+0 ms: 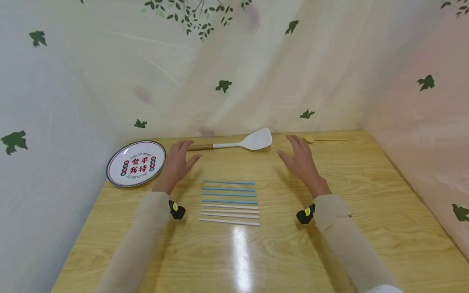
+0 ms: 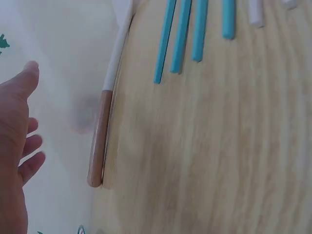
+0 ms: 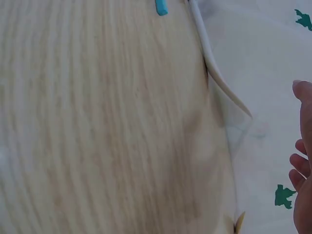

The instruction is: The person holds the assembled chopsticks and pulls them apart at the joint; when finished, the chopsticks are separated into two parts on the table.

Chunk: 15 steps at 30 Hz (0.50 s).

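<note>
1. Nothing is grasped by left hand (image 1: pixel 175 167) or right hand (image 1: pixel 302 162), fingers (image 1: pixel 184 145) loosely parted.
2. Between both hands' fingers, a white-bladed, brown-handled spatula (image 1: pixel 257 139) is seen.
3. Wristward of the fingers, four slim blue chopsticks (image 1: pixel 238 189) and four pale-pink chopsticks (image 1: pixel 243 216) are laid on the wooden table (image 1: pixel 373 195).
</note>
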Each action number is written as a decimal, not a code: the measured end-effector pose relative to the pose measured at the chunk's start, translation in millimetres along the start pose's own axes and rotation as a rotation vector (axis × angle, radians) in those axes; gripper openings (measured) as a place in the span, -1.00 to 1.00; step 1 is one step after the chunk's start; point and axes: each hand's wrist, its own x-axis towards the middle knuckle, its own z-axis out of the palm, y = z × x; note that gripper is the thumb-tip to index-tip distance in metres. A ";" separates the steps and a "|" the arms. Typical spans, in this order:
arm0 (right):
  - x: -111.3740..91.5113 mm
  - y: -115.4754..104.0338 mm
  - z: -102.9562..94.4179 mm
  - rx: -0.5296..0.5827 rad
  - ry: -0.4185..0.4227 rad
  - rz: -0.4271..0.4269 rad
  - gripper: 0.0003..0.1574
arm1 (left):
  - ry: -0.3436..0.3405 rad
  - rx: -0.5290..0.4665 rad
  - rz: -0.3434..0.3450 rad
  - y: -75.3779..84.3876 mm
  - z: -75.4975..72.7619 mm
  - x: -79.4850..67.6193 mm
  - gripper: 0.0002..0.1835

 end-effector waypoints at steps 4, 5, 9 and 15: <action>-9.2 -5.3 14.5 0.095 -0.030 -0.008 -0.30 | -0.019 -0.138 0.035 2.0 4.7 -5.6 -0.52; -11.5 -7.9 18.1 0.125 -0.047 -0.011 -0.31 | -0.029 -0.175 0.042 2.6 6.6 -7.1 -0.53; -19.4 -18.5 32.1 0.220 -0.127 -0.027 -0.36 | -0.079 -0.311 -0.006 3.6 16.1 -14.3 -0.58; -28.6 -31.4 46.5 0.288 -0.223 -0.008 -0.45 | -0.166 -0.429 -0.122 4.8 27.5 -25.9 -0.64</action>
